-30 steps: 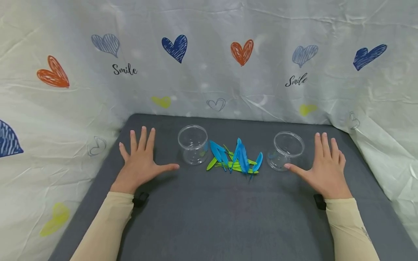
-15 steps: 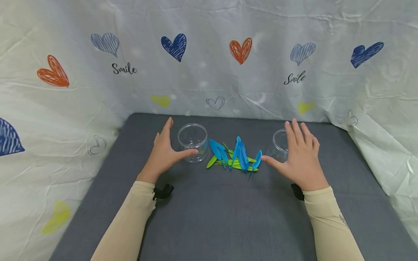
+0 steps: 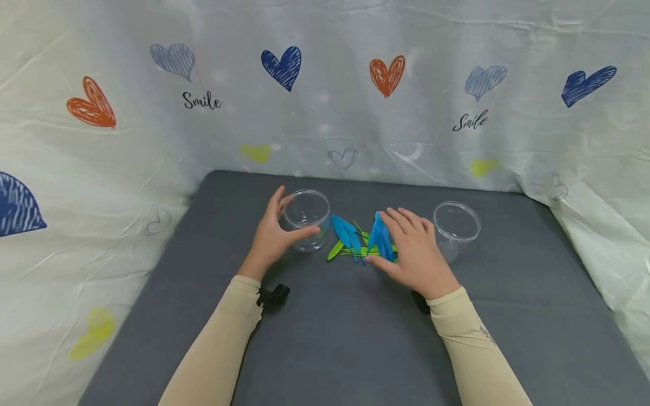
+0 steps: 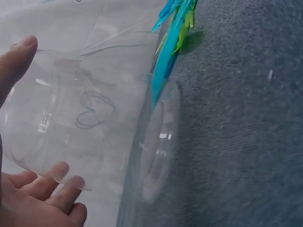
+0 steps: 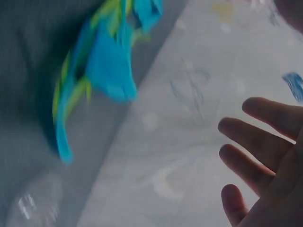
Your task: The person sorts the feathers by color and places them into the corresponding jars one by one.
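Blue and green feathers [image 3: 381, 239] lie near right hand [image 3: 417, 252], fingers apart. Left hand [image 3: 271, 241], thumb and fingers parted, flanks clear cup [image 3: 307, 214]; contact unclear.

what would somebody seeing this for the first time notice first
Probably the bright blue and green feathers, piled mid-table on dark grey cloth, with the right hand at their right side. A clear cup stands on either side: the left cup beside the left hand, the right cup beyond the right hand. Behind, coloured hearts dot the pale backdrop, including a vivid orange heart above the feathers.
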The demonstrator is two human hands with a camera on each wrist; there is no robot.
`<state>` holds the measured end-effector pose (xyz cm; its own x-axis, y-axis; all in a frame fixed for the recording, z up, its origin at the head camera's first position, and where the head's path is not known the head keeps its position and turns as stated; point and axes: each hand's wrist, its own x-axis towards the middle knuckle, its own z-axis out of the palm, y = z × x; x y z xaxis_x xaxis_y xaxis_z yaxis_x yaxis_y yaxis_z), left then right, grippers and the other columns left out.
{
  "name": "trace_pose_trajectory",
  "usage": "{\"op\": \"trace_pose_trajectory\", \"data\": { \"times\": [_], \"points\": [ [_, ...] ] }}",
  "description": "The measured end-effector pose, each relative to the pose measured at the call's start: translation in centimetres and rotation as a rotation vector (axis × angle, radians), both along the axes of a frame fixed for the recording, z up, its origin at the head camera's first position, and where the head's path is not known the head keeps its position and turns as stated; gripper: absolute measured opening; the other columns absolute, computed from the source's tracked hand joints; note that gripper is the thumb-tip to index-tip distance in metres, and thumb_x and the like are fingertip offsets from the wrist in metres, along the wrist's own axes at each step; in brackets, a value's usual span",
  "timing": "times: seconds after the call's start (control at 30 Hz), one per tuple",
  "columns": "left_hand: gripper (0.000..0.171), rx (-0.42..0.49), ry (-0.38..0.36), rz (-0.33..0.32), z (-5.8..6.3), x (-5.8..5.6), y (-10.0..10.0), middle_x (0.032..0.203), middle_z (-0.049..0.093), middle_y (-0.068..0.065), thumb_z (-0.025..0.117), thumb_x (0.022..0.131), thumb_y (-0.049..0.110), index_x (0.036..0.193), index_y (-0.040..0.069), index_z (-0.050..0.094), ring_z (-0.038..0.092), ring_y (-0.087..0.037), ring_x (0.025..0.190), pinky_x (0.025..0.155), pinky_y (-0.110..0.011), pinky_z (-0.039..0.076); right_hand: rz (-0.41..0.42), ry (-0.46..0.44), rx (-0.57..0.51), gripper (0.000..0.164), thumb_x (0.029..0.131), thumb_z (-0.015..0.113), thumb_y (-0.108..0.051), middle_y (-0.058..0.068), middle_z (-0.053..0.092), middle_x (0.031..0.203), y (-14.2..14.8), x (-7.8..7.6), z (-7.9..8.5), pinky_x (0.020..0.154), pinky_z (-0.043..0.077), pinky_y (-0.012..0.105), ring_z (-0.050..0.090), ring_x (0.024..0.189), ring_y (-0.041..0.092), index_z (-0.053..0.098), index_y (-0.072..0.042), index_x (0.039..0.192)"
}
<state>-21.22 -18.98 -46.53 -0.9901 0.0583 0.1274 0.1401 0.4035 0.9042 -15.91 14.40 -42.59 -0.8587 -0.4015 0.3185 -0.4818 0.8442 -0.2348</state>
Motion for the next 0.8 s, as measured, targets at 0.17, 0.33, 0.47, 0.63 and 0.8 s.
{"op": "trace_pose_trajectory", "data": {
  "times": [0.17, 0.33, 0.47, 0.63, 0.8],
  "points": [
    [0.122, 0.037, 0.018, -0.037, -0.7, -0.5, 0.4, 0.172, 0.041, 0.012, 0.095, 0.079, 0.057, 0.171, 0.048, 0.015, 0.023, -0.022, 0.169, 0.132, -0.066, 0.025, 0.004, -0.047, -0.011, 0.079, 0.093, 0.083, -0.055, 0.010, 0.066, 0.144, -2.7, -0.5, -1.6, 0.113, 0.040, 0.060, 0.054, 0.135, 0.034, 0.060, -0.009, 0.153],
    [0.117, 0.050, 0.042, -0.035, -0.9, -0.6, 0.6, 0.170, 0.044, 0.011, 0.094, 0.081, 0.057, 0.171, 0.046, 0.019, 0.030, -0.020, 0.166, 0.133, -0.063, 0.026, 0.003, -0.050, -0.011, 0.056, 0.093, 0.086, -0.047, 0.008, 0.069, 0.117, -4.7, -0.8, -2.7, 0.104, 0.044, 0.055, 0.055, 0.111, 0.028, 0.073, -0.007, 0.131],
    [0.116, 0.065, 0.041, -0.038, -1.1, -0.6, 0.6, 0.171, 0.043, 0.010, 0.093, 0.081, 0.058, 0.170, 0.048, 0.019, 0.034, -0.017, 0.164, 0.133, -0.060, 0.027, -0.002, -0.053, 0.007, 0.039, 0.092, 0.088, -0.043, 0.004, 0.068, 0.099, -5.7, -0.9, -3.3, 0.103, 0.044, 0.055, 0.054, 0.098, 0.025, 0.078, -0.009, 0.109],
    [0.115, 0.062, 0.055, -0.043, -1.4, -0.6, 0.5, 0.170, 0.044, 0.010, 0.092, 0.082, 0.059, 0.170, 0.046, 0.019, 0.038, -0.015, 0.161, 0.134, -0.055, 0.029, -0.025, -0.034, 0.028, 0.034, 0.091, 0.089, -0.041, 0.001, 0.059, 0.080, -6.6, -1.2, -3.9, 0.095, 0.044, 0.053, 0.048, 0.083, 0.022, 0.073, -0.011, 0.085],
    [0.113, 0.057, 0.052, -0.047, -1.7, -0.1, 0.0, 0.169, 0.045, 0.011, 0.092, 0.083, 0.057, 0.170, 0.045, 0.021, 0.039, -0.016, 0.161, 0.133, -0.055, 0.030, -0.051, -0.047, 0.048, 0.037, 0.090, 0.090, -0.038, 0.000, 0.055, 0.073, -7.2, -1.2, -4.5, 0.084, 0.043, 0.049, 0.044, 0.075, 0.020, 0.068, -0.014, 0.072]
  ]
}}
